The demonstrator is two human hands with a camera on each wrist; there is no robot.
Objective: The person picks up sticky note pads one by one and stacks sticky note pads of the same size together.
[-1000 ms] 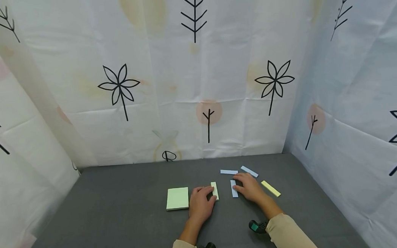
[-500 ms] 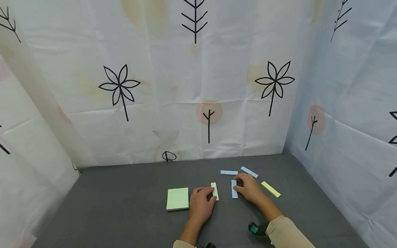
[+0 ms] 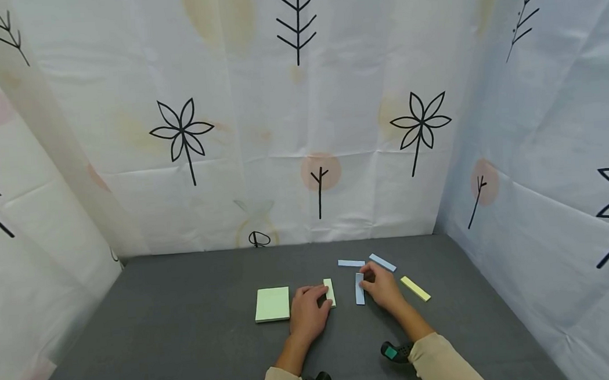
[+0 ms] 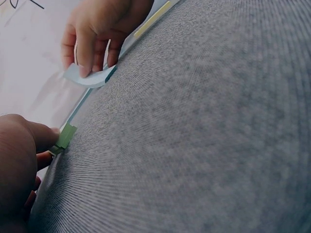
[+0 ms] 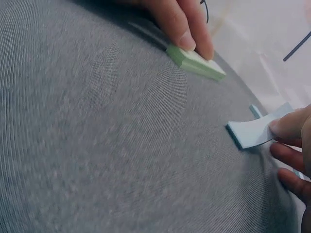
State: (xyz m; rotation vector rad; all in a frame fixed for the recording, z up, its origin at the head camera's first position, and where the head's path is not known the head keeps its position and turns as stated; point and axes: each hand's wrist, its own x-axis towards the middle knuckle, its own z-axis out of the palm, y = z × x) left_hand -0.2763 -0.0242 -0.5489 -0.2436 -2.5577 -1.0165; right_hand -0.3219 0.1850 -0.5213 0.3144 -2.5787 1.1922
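Note:
My left hand [image 3: 308, 315] pinches a narrow light green sticky note pad [image 3: 330, 296] on the table, just right of a square light green sticky note pad [image 3: 272, 304]. In the right wrist view, fingertips rest on the narrow green pad [image 5: 194, 64]. Between thumb and fingers, my right hand [image 3: 384, 288] pinches a narrow light blue sticky note pad [image 3: 360, 294]. That blue pad [image 5: 250, 134] looks bent in the right wrist view, its held end curving up. The left wrist view also shows the blue pad [image 4: 95, 78] curved under the right thumb.
Two more narrow blue pads, one flat across [image 3: 351, 263] and one slanted [image 3: 383, 262], lie beyond my right hand. A narrow yellow pad [image 3: 415, 289] lies to its right. The grey table [image 3: 188, 336] meets patterned cloth walls [image 3: 259, 129] at back and sides.
My right hand has raised the narrow blue pad slightly, and its fingers have drawn a little closer around it. The left hand and the other pads have not moved.

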